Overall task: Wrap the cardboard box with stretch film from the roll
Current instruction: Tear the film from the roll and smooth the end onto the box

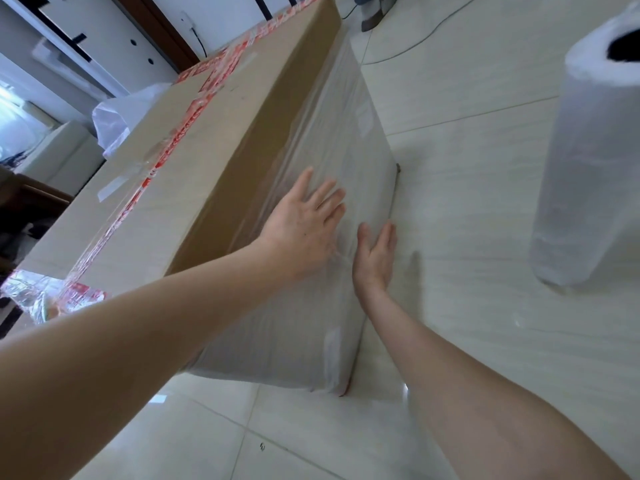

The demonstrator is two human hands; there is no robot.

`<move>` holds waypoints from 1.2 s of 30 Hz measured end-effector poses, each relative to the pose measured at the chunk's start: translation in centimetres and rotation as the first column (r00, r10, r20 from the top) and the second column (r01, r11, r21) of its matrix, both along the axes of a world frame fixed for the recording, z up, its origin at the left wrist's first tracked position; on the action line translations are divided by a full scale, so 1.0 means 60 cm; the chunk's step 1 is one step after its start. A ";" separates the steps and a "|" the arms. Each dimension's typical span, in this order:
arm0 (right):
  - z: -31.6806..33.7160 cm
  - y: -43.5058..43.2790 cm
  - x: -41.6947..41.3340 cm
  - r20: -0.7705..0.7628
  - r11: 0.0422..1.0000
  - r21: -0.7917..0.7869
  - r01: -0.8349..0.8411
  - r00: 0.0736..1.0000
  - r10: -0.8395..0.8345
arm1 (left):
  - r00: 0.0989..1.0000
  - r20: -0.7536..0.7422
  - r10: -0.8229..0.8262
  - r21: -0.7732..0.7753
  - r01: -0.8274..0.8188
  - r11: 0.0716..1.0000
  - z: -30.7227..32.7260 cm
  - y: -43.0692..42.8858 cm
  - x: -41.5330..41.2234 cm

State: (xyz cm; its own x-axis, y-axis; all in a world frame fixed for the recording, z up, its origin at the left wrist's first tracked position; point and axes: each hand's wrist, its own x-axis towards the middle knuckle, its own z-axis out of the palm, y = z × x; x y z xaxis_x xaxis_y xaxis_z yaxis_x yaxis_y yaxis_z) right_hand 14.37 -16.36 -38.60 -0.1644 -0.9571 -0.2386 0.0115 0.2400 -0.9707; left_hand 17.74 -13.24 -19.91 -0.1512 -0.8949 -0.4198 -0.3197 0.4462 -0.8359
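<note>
A large cardboard box (194, 188) with red-printed tape along its top stands on the tiled floor. Cloudy stretch film (311, 306) covers most of its near side, leaving a bare brown strip under the top edge. My left hand (304, 223) lies flat on the film with straight, spread fingers. My right hand (374, 258) presses flat on the film just right of it, near the box's lower edge. The white stretch film roll (588, 161) stands upright on the floor to the right, apart from the box and both hands.
Pale floor tiles (467, 98) stretch around the box. A cable (415, 46) runs across the floor at the far end. A white plastic bag (117, 123) lies behind the box on the left, and crumpled clear film (38, 292) sits at its near left corner.
</note>
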 end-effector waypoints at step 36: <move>-0.076 0.000 -0.016 0.021 0.994 0.078 -0.080 0.997 0.079 | 0.993 -0.018 0.116 0.018 -0.116 0.993 -0.067 0.016 -0.016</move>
